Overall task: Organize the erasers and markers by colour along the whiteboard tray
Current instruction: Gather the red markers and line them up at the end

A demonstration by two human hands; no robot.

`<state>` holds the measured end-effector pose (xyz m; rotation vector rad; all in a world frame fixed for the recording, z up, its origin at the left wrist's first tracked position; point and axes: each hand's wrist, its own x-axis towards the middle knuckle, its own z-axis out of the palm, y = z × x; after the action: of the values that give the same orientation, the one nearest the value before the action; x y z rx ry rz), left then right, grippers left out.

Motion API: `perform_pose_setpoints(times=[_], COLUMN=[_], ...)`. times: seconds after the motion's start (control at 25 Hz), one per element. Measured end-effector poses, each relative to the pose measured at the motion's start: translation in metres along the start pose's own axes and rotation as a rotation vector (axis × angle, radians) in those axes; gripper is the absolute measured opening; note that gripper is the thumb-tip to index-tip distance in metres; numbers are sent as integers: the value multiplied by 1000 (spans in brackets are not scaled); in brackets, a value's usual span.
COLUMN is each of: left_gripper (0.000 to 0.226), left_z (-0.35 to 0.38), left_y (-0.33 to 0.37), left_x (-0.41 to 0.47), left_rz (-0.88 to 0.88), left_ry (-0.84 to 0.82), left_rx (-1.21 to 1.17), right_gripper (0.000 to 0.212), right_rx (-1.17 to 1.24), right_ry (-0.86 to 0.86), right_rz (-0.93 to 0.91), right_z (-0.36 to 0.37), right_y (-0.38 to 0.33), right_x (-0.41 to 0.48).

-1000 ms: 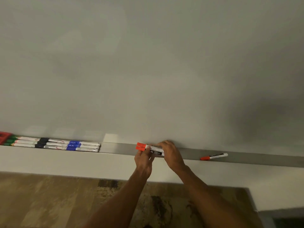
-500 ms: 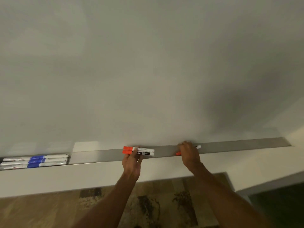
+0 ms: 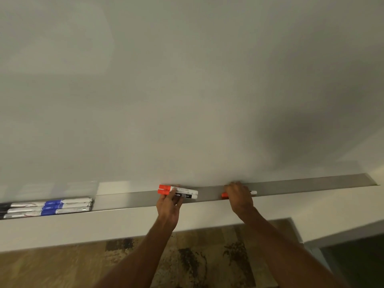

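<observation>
A long grey whiteboard tray [image 3: 311,187] runs below the whiteboard. My left hand [image 3: 168,206] grips two red-capped markers [image 3: 185,193] side by side over the tray's middle, caps pointing left. Further right, my right hand [image 3: 239,197] closes over a third red marker [image 3: 224,195] lying in the tray; only its red cap and white tail tip show. At the left end three blue-capped markers [image 3: 52,206] lie in rows, with black-capped ones cut off by the frame edge.
The whiteboard [image 3: 187,90] fills the upper view. Below the tray is a white wall ledge [image 3: 83,227], then patterned brown floor [image 3: 187,262]. The tray ends at the right by a wall corner [image 3: 372,181].
My right hand moved right along the tray from the two held markers onto the lone red marker. The view shifted right, so the green markers and red eraser at far left left the frame.
</observation>
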<state>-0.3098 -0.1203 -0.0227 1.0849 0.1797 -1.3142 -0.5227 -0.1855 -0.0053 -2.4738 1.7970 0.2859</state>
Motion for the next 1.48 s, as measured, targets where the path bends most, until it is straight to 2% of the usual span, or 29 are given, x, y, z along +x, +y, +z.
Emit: perform_pose_setpoints(times=[0.4, 0.6, 0.84, 1.16, 1.32, 1.48], left_gripper=[9, 15, 12, 13, 16, 14], left_z=[-23, -44, -69, -101, -115, -127], left_y=[21, 40, 75, 113, 126, 143], left_x=[-2, -4, -5, -2, 1, 4], left_rz=[-73, -76, -9, 56, 76, 88], left_ry=[-95, -87, -66, -4, 38, 62], left_rx=[98, 130, 134, 149, 94, -48], right_gripper=[27, 17, 23, 31, 27, 25], right_rx=[230, 434, 465, 763, 753, 763], right_ry=[96, 141, 91, -100, -76, 122], right_rz=[-239, -356, -375, -263, -257, -193], right_z=[-16, -32, -42, -38, -40, -29], right_y=[-105, -171, -232, -287, -315, -313], right_x=[7, 12, 16, 11, 11, 13])
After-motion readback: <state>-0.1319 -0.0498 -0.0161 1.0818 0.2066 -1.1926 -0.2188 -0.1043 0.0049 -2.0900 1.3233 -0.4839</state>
